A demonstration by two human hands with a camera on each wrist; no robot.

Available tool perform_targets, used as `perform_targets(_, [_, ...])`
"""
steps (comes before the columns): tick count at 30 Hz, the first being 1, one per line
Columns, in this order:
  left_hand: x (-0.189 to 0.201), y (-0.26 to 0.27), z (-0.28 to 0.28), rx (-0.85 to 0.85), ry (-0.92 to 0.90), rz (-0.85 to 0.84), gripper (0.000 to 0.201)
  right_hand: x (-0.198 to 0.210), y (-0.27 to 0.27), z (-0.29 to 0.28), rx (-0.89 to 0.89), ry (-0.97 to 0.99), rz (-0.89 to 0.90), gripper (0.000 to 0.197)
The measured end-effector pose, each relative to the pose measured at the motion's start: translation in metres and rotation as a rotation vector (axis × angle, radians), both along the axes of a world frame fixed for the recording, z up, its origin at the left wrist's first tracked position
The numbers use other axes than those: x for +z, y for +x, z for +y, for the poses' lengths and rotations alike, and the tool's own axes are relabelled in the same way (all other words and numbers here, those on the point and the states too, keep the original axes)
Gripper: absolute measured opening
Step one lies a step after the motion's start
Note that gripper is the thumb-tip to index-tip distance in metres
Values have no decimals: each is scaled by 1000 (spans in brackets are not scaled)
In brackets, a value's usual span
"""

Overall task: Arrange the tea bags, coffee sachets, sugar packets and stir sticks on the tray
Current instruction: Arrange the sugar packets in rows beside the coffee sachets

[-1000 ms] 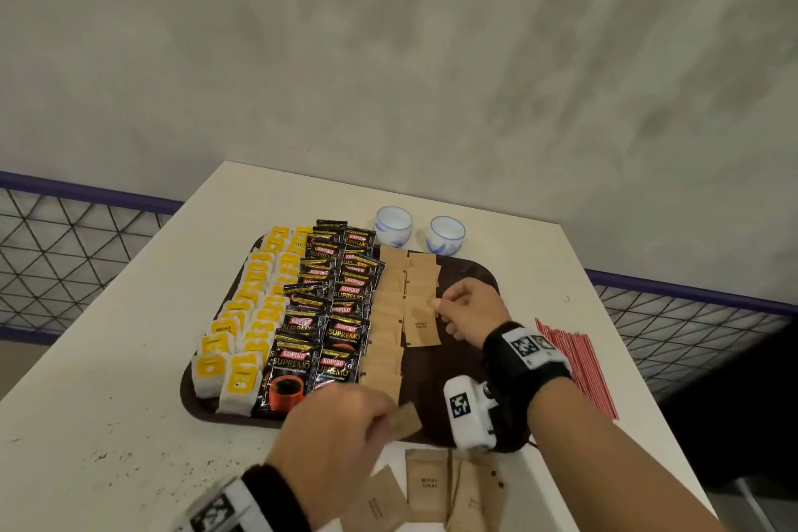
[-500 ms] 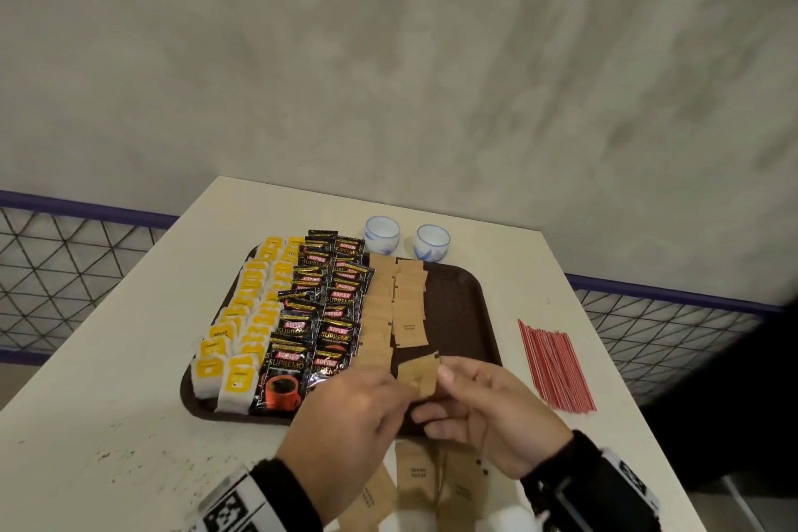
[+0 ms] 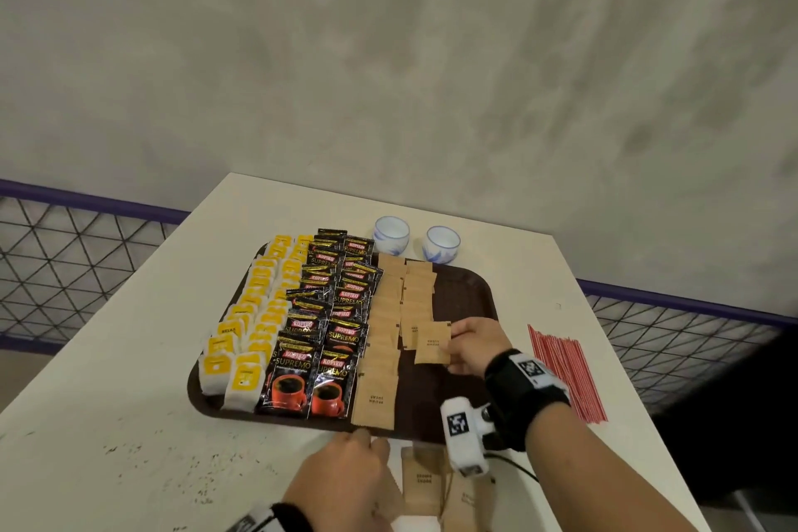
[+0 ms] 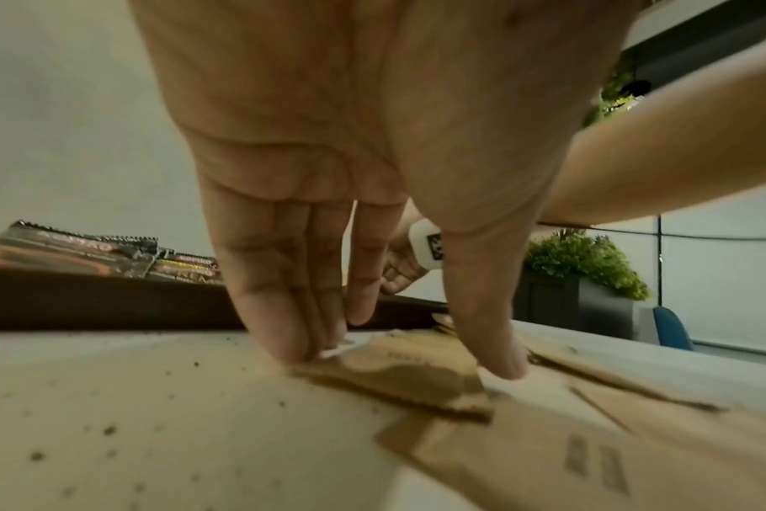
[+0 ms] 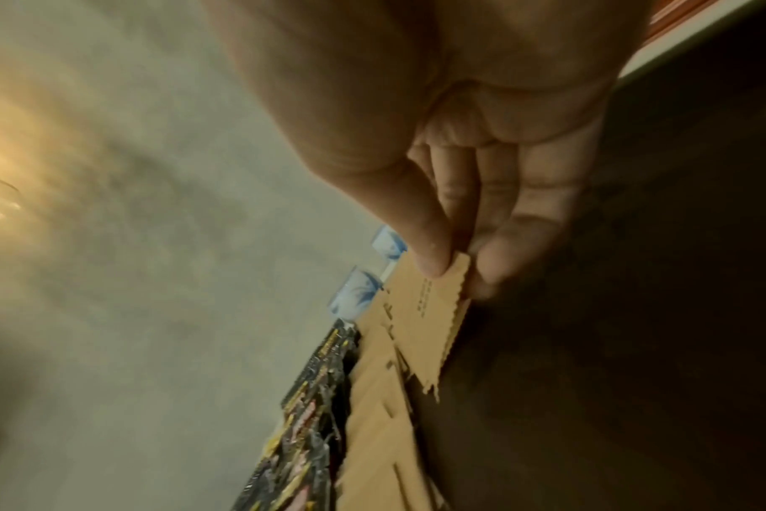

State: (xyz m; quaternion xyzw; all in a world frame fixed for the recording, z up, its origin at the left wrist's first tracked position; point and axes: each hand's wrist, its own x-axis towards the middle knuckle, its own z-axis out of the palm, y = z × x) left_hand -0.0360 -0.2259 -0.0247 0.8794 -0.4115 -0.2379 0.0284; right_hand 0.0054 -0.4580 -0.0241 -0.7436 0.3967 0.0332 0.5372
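Note:
A brown tray holds rows of yellow-and-white tea bags, black coffee sachets and two columns of brown sugar packets. My right hand pinches one sugar packet by its right edge, low over the near end of the shorter column; thumb and fingers clamp the packet. My left hand is down on the table in front of the tray. Its fingers and thumb pinch the two ends of a loose sugar packet, which bows up slightly.
Red stir sticks lie in a bundle on the white table right of the tray. Two blue-and-white cups stand behind the tray. More loose sugar packets lie at the near table edge. Wire railing runs on both sides.
The hands were together over the tray's front edge with a packet between them. The right hand has since carried it out to the shorter column, and the left has dropped to the loose packets.

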Motion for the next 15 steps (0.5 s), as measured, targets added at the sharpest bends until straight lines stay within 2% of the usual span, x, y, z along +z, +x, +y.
perform_targets(8, [-12, 5, -3, 139, -19, 67, 55, -24, 27, 4, 5, -121, 68, 19])
perform_targets(12, [-13, 7, -2, 163, -59, 82, 44, -27, 27, 3, -1, -154, 53, 22])
perform_targets(15, [-10, 8, -2, 113, -57, 66, 38, -28, 27, 5, -5, -229, 41, 21])
